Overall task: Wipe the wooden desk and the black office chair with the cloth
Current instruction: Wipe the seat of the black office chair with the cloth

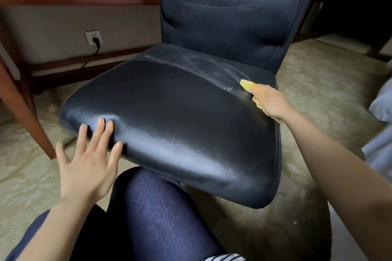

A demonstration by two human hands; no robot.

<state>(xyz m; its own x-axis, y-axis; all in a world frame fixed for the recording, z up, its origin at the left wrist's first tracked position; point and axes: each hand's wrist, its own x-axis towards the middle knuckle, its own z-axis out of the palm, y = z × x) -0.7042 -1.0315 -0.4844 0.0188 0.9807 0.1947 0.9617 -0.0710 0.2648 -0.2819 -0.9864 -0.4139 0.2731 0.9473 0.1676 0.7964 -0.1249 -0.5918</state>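
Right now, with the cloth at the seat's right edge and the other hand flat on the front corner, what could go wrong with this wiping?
1. The cloth sits bunched under the right hand at the rim of the seat, so a stroke could slip off the side.
2. Smear streaks on the backrest and rear of the seat may dry as marks.
3. The left hand only rests flat on the corner; the seat might shift.

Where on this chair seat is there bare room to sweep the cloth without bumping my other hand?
The seat is bare across its middle, bordered by the left hand at the front-left corner and the right hand holding the cloth at the right rear edge. The front-right corner is free. Crowded: those two spots, and the front edge over the knee.
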